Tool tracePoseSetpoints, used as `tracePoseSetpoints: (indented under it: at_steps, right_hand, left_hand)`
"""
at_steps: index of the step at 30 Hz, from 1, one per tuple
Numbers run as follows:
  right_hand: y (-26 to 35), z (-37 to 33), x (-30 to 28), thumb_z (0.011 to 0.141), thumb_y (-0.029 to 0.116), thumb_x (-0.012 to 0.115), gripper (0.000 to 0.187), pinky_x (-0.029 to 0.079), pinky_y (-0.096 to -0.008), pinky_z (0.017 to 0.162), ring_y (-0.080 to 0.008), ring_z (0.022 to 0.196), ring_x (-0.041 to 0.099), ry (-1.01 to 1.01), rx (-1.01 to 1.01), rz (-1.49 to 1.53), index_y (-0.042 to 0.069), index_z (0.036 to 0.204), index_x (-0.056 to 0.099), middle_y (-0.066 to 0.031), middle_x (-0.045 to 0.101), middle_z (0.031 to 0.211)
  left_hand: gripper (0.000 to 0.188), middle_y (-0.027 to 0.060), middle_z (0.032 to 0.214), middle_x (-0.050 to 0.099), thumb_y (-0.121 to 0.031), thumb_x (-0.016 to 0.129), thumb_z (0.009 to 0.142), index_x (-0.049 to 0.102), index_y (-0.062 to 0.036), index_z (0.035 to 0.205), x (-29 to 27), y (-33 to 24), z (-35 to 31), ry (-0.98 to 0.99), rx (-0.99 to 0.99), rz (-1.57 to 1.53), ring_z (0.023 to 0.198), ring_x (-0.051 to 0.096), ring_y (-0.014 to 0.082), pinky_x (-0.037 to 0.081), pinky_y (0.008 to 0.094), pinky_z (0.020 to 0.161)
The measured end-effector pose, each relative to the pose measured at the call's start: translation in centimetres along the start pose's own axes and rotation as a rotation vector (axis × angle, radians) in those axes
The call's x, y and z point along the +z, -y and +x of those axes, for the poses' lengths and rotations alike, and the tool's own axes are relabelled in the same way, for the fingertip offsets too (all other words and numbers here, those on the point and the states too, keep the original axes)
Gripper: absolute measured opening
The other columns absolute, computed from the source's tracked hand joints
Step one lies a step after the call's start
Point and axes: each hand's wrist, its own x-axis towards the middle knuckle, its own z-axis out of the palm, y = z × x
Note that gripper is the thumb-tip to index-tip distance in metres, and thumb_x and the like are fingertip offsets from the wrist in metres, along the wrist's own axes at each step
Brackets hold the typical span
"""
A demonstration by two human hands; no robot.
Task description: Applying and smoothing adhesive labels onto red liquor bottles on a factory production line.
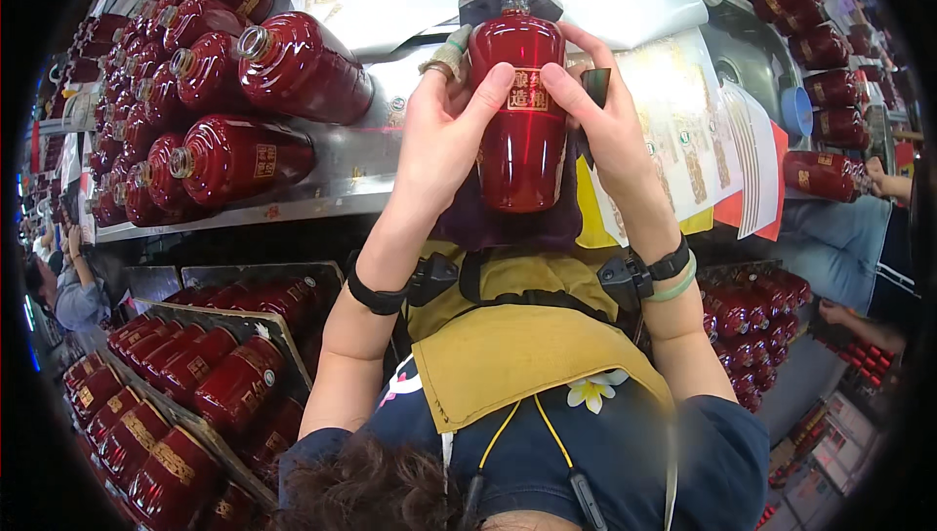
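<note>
A person holds a glossy, deep-red bottle (pixel 520 165) with a clear glass neck and a square gold label (pixel 528 91) at the table's (pixel 342 175) near edge. The left hand (pixel 441 136) and right hand (pixel 613 131) clasp its sides, fingers curled around, thumbs flanking the label. More red bottles (pixel 303 72) crowd the table's left.

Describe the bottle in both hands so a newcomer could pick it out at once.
Find the metal table across the view's upper half. Over its near edge, the left hand and right hand hold a red bottle, neck pointing away. A thumb either side of its gold label sets it apart from the neighbouring red bottles.
</note>
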Motion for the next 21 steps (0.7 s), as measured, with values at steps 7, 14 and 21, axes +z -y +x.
tracePoseSetpoints:
  at_steps: [7, 14, 21]
  right_hand:
    - [-0.19, 0.06, 0.60, 0.093, 0.021, 0.079, 0.067, 0.042, -0.0197, 0.066, -0.0034, 0.074, 0.050, -0.002, -0.032, 0.038, 0.002, 0.148, 0.046, 0.0058, 0.050, 0.080]
    - [-0.80, 0.36, -0.05, 0.093, 0.022, 0.079, 0.067, 0.043, -0.0195, 0.068, -0.0037, 0.075, 0.050, 0.009, -0.049, -0.007, 0.000, 0.148, 0.046, 0.0055, 0.050, 0.080]
    - [-0.79, 0.32, -0.21, 0.093, 0.023, 0.079, 0.066, 0.042, -0.0190, 0.068, -0.0033, 0.076, 0.050, 0.011, -0.058, -0.008, 0.000, 0.147, 0.048, 0.0058, 0.049, 0.081]
  left_hand:
    - [0.069, 0.0189, 0.140, 0.059, -0.022, 0.072, 0.099, 0.039, 0.0096, 0.150, -0.11, 0.12, 0.06, -0.004, -0.020, -0.011, 0.127, 0.059, 0.0207, 0.047, 0.0339, 0.109]
    - [0.065, 0.0174, 0.137, 0.061, -0.025, 0.072, 0.100, 0.043, 0.0088, 0.147, 0.02, -0.09, -0.04, -0.002, -0.015, -0.036, 0.126, 0.060, 0.0192, 0.048, 0.0331, 0.108]
    - [0.066, 0.0202, 0.137, 0.061, -0.026, 0.073, 0.099, 0.043, 0.0105, 0.146, -0.23, -0.46, 0.14, 0.002, -0.061, -0.035, 0.123, 0.062, 0.0198, 0.049, 0.0333, 0.107]
